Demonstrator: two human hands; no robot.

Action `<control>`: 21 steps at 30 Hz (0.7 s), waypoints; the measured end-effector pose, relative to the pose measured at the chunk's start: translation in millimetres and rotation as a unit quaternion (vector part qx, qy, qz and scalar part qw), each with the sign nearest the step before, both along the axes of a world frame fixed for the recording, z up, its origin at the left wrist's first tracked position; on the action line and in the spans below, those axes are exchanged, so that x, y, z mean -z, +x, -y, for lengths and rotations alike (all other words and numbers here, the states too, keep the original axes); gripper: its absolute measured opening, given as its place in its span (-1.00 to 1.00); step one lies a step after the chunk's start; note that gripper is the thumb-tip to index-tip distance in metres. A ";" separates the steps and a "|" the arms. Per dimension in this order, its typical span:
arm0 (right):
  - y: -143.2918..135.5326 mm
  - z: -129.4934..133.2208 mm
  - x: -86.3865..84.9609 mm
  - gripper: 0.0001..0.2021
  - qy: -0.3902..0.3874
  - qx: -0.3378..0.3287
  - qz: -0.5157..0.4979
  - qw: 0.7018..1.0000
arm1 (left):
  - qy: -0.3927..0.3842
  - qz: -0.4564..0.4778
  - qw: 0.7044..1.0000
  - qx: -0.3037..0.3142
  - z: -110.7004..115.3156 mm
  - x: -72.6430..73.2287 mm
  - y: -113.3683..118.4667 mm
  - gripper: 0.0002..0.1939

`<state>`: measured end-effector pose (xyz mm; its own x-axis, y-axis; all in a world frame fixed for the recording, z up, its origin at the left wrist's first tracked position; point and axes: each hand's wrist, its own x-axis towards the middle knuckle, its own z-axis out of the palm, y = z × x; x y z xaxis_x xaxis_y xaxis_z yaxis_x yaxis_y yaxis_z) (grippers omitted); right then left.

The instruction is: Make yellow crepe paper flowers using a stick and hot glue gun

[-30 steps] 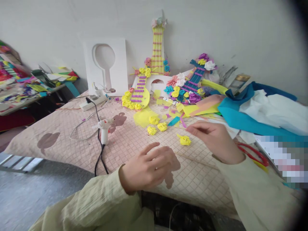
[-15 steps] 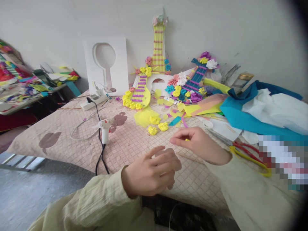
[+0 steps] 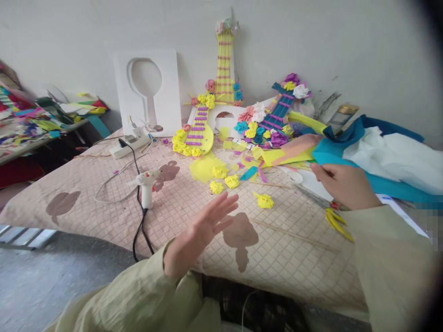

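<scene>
My left hand (image 3: 202, 235) hovers over the near edge of the cloth-covered table (image 3: 297, 267), fingers spread and holding nothing. On the right, my right hand (image 3: 348, 184) is closed, thumb against the fingers, above the scissors (image 3: 337, 223) and the blue paper (image 3: 328, 159); whatever it may grip is too small to make out. Between the hands a yellow paper flower (image 3: 265, 201) lies on the cloth. Several more, among them one yellow flower (image 3: 217, 186), lie farther back beside a yellow sheet (image 3: 200, 169).
A white glue gun (image 3: 147, 189) stands at the left with its black cable. Behind it are a power strip (image 3: 129, 146) and a white cut-out board (image 3: 169, 92). Decorated paper guitars (image 3: 199, 129) lean at the back. A thin stick (image 3: 294, 234) lies near the front.
My right hand has moved right, over the scissors, and the yellow flower near it now lies on the cloth. My left hand has shifted left and its fingers have spread.
</scene>
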<state>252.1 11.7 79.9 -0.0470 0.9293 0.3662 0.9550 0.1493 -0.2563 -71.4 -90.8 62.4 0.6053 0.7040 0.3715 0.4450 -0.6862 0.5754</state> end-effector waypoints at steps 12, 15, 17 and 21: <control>-31.4 34.4 17.5 -0.71 -0.123 -0.163 -0.134 0.970 | -0.091 0.072 0.993 0.009 -14.2 0.8 13.2 -0.46; -55.4 47.3 11.2 -0.71 -0.189 -0.241 -0.234 0.923 | -0.015 0.036 0.991 0.131 -10.1 -6.2 20.4 -0.46; -68.7 53.3 6.9 -0.72 -0.213 -0.261 -0.266 0.903 | 0.064 -0.026 0.974 0.218 -7.7 -9.5 27.7 -0.42; -87.4 60.6 0.5 -0.71 -0.262 -0.335 -0.278 0.861 | 0.195 -0.124 0.935 0.267 -9.1 -5.2 43.2 -0.50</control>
<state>164.7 -48.9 79.4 -0.5897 0.8064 0.0436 0.4068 0.3433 -0.8465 -28.3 -81.7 67.6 0.9339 0.1159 0.3381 0.0650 -0.9852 0.1583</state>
